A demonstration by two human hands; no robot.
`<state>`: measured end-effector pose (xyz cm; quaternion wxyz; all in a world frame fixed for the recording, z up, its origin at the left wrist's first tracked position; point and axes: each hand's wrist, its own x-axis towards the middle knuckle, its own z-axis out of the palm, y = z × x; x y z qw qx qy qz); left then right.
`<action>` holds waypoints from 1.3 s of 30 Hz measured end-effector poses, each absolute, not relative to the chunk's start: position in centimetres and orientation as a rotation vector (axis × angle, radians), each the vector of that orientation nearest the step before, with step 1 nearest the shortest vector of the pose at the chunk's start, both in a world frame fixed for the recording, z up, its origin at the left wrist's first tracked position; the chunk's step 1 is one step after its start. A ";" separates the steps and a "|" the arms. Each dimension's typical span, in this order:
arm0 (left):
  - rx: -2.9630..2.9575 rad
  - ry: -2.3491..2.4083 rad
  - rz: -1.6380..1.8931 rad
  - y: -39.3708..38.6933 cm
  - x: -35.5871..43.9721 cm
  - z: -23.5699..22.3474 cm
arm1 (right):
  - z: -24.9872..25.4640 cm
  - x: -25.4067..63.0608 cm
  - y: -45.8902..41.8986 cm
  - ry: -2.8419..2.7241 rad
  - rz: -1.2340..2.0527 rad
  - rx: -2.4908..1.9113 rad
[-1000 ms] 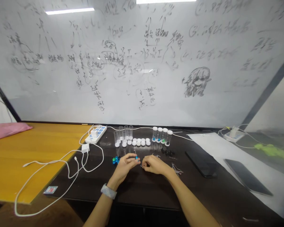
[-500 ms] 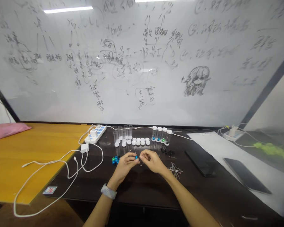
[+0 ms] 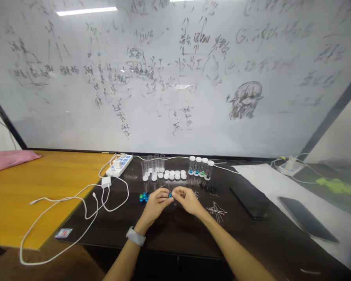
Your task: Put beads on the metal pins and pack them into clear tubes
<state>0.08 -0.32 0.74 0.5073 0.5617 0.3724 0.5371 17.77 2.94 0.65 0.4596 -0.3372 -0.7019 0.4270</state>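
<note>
A small shiny blue ball (image 3: 170, 195) is pinched in the fingertips of my left hand (image 3: 156, 203), whose wrist wears a pale band. My right hand (image 3: 188, 200) has its thumb and fingers pressed together right at the ball's right side. Whatever it pinches is hidden or too small to name. More blue and green balls (image 3: 144, 197) lie left of my left hand. Thin metal pins (image 3: 217, 211) are heaped right of my right hand, and small black pieces (image 3: 207, 188) sit behind them.
Behind my hands stand clear tubes (image 3: 153, 166), white caps (image 3: 172, 176) in rows, and several capped tubes (image 3: 198, 167) with small balls inside. A power strip (image 3: 119, 166) and white cables (image 3: 84, 208) lie left. Two dark phones (image 3: 248, 201) rest at right, near white paper (image 3: 269, 185).
My right hand has moved left, so its fingertips now meet the blue ball held by my left hand. The view has shifted slightly.
</note>
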 end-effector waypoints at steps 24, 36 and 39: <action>1.585 1.018 1.318 0.1 0.2 -0.3 | 1.2 18.0 1.8 -2.058 0.408 -0.906; 1.566 1.021 1.337 0.0 0.3 0.0 | 1.1 18.0 1.5 -2.085 0.256 -0.895; 1.559 1.007 1.351 0.0 0.3 0.0 | 1.1 17.7 1.2 -2.112 0.163 -0.888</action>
